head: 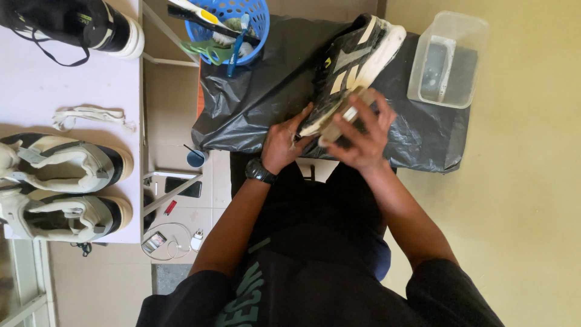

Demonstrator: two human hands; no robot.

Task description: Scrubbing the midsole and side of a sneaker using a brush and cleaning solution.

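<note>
The right hand point(362, 136) was curled around a brush point(342, 118), pressing it against the toe of a black and cream shoe point(354, 60). The left hand point(283, 144), a watch point(260, 171) at its wrist, gripped that toe from below, fingers closed on it. The shoe lay tilted across a black plastic sheet point(260, 97) covering the table, near its front edge, heel toward the far side. Scrubbing there would likely go best with the left hand bracing firmly and the brush worked in short strokes along the sole edge. A clear tub point(448, 57) sat at the sheet's far right corner, a blue basket point(233, 27) of brushes at its far left. Cream high-tops point(66, 188) and loose laces point(88, 115) lay on a white table to the left.
</note>
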